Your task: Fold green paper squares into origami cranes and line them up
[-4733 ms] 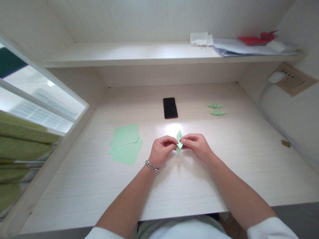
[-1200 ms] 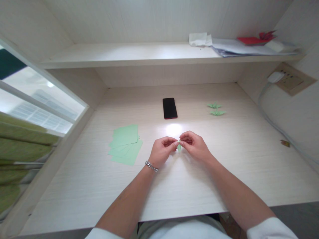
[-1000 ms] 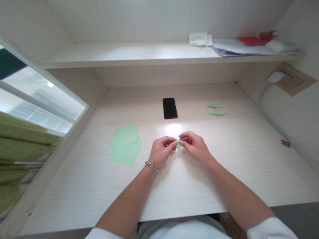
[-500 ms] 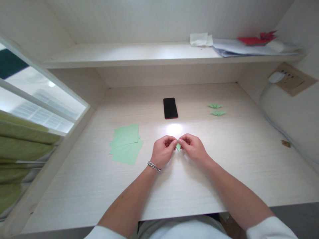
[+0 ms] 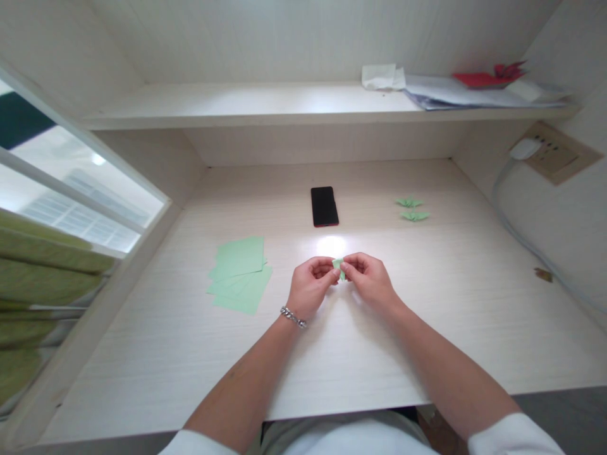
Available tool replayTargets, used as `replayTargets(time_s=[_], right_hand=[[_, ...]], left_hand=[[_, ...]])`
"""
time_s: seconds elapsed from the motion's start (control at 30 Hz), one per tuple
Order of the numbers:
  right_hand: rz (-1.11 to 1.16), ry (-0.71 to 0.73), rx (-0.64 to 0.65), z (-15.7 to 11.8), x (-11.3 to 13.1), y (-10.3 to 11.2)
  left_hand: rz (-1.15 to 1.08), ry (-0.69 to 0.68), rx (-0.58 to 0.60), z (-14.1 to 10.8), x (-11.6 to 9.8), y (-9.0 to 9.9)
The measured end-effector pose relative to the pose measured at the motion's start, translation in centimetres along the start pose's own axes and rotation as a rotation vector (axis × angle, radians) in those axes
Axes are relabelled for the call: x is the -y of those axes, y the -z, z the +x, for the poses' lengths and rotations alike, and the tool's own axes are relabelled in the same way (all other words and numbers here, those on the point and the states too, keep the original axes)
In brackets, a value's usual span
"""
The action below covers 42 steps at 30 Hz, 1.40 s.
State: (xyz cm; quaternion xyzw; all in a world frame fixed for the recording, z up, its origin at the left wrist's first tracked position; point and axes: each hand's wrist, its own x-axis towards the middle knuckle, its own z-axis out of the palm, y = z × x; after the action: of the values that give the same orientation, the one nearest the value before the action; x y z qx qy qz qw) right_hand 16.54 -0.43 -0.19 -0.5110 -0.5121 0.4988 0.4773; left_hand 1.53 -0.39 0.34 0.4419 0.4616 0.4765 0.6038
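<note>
Left of centre lay my fanned, pale green paper sheets (image 5: pixel 241 272). At the frame's centre, my left hand (image 5: pixel 310 287) and right hand (image 5: pixel 370 278) had thumbs and fingers pinched closed on a small, folded green paper piece (image 5: pixel 338 264), below the flat black phone (image 5: pixel 325 206).
</note>
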Motion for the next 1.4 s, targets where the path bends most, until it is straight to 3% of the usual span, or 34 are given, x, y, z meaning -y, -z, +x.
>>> replayTargets(time_s=[0.17, 0.4, 0.53, 0.63, 0.83, 1.13, 1.4], right_hand=[[0.05, -0.07, 0.141, 0.0, -0.1, 0.0], [-0.22, -0.003, 0.125, 0.0, 0.1, 0.8], [-0.076, -0.04, 0.162, 0.1, -0.2, 0.7], [0.02, -0.044, 0.125, 0.3, -0.3, 0.5], [0.068, 0.015, -0.069, 0.6, -0.2, 0.6], [0.092, 0.123, -0.056, 0.4, 0.6, 1.0], [-0.015, 0.08, -0.059, -0.2, 0.5, 0.0]], left_hand=[[-0.02, -0.007, -0.023, 0.2, 0.2, 0.1], [0.081, -0.031, 0.031, 0.2, -0.1, 0.7], [0.037, -0.017, -0.026, 0.2, 0.0, 0.5], [-0.022, 0.018, -0.03, 0.2, 0.1, 0.3], [-0.042, 0.057, 0.041, 0.0, 0.3, 0.0], [-0.258, 0.173, 0.247, -0.6, -0.8, 0.5], [-0.135, 0.026, 0.061, 0.1, 0.7, 0.6]])
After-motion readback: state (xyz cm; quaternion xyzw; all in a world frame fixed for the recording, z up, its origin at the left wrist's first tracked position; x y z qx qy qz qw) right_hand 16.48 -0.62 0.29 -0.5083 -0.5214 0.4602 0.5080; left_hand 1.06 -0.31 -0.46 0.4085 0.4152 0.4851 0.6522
